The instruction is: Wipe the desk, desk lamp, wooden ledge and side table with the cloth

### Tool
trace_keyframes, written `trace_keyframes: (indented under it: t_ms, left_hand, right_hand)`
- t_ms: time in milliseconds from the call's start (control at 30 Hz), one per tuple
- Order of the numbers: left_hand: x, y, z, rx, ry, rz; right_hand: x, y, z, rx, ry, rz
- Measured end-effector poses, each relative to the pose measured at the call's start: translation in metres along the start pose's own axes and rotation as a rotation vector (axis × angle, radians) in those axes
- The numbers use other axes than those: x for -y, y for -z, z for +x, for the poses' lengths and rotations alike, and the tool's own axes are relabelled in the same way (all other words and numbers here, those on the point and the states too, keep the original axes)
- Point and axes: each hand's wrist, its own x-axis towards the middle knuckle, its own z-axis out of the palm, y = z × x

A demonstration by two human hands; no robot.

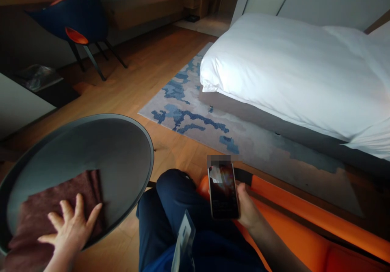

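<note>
The table [122, 158] is bearing cloth [35, 213] under our splayed left hand [71, 225]. Right of the table, our right hand [247, 207] is gripping a phone [224, 192]. Overhanging cloth is risking slippage if tugged.

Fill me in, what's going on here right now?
A seated person's left hand is spread on a folded brown cloth, which lies on a round dark table. The right hand holds a phone with its screen facing the person; what it shows is too blurred to read. Beyond are a patterned rug and a bed with white bedding.
</note>
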Motion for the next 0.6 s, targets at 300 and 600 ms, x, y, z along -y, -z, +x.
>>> trace_keyframes:
  t_ms: [300, 600]
  left_hand:
    - [-0.143, 0.038, 0.073, -0.039, -0.417, -0.087]
    - [-0.152, 0.08, 0.182, 0.031, -0.243, -0.262]
  right_hand:
    - [-0.001, -0.011, 0.009, 0.086, -0.027, -0.009]
    - [0.003, -0.017, 0.004, 0.055, 0.007, -0.108]
